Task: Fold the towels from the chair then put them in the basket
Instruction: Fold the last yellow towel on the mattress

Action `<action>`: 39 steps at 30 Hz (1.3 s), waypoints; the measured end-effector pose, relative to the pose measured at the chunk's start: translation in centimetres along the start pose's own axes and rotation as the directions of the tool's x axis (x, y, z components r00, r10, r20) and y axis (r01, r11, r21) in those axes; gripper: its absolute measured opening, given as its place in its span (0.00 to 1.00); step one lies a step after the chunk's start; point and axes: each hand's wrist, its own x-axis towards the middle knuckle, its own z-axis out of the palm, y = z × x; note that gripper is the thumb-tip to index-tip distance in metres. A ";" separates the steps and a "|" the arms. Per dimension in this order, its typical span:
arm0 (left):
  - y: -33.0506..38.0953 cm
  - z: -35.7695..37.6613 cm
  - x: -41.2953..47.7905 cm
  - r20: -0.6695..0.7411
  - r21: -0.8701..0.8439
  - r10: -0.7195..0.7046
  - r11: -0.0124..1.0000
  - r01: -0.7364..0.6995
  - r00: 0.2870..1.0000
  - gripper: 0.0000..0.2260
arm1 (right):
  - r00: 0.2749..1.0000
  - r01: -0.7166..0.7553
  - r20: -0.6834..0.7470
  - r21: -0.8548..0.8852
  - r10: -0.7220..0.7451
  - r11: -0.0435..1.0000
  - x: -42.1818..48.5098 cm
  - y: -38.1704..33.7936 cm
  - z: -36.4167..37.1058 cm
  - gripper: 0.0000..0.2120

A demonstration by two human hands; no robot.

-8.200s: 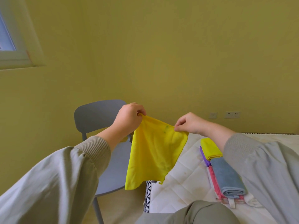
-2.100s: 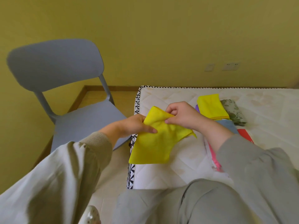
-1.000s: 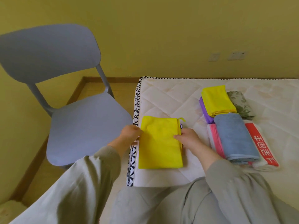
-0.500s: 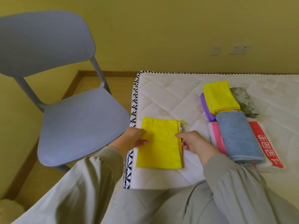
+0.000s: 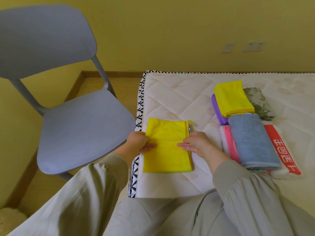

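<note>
The yellow towel (image 5: 167, 150) lies folded in a flat rectangle on the mattress (image 5: 179, 99), close to its left edge. The left hand (image 5: 138, 142) pinches the towel's left edge, thumb on top and fingers tucked beneath. The right hand (image 5: 197, 143) pinches the right, stitched edge, its thumb lying across the cloth.

Right of the right fingers, folded towels sit in a tight group: a blue towel (image 5: 250, 142) on a pink towel (image 5: 229, 143), a white towel (image 5: 281, 150) with a red band just beyond, and farther back a second yellow towel (image 5: 231, 97) on a purple towel (image 5: 217, 109), beside a flowered cloth (image 5: 259, 101).

The mattress is white, quilted and stained, with black-and-white trim. Left of the left fingers stands a grey chair (image 5: 81, 130) on a wooden floor (image 5: 88, 87). Behind runs a yellow-green wall (image 5: 170, 31) with sockets (image 5: 254, 46).
</note>
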 end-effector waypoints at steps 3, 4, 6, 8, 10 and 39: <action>-0.5 -0.6 0.2 0.005 -0.018 0.039 0.999 -0.039 0.999 0.20 | 0.998 0.056 0.012 0.015 -0.056 0.998 0.2 0.2 0.0 0.26; -0.7 -0.8 0.3 0.012 -0.044 0.052 0.998 -0.051 0.999 0.17 | 0.998 0.066 0.021 0.029 -0.066 0.997 0.2 0.2 0.0 0.25; -1.2 -1.0 0.4 0.030 -0.111 0.079 0.991 -0.075 0.996 0.12 | 0.996 0.082 0.039 0.055 -0.085 0.995 0.2 0.3 -0.1 0.22; -1.7 -1.2 0.4 0.044 -0.182 0.107 0.979 -0.097 0.993 0.08 | 0.994 0.089 0.052 0.076 -0.093 0.993 0.2 0.4 -0.3 0.20; -2.3 -1.3 0.4 0.032 -0.207 0.149 0.968 -0.139 0.988 0.07 | 0.995 0.087 0.041 0.079 -0.091 0.993 0.3 0.5 -0.3 0.20; -3.5 -0.6 -3.9 0.030 0.070 -0.103 0.993 0.100 0.994 0.17 | 0.971 -0.241 0.026 0.151 0.239 0.959 -3.1 1.4 -1.1 0.17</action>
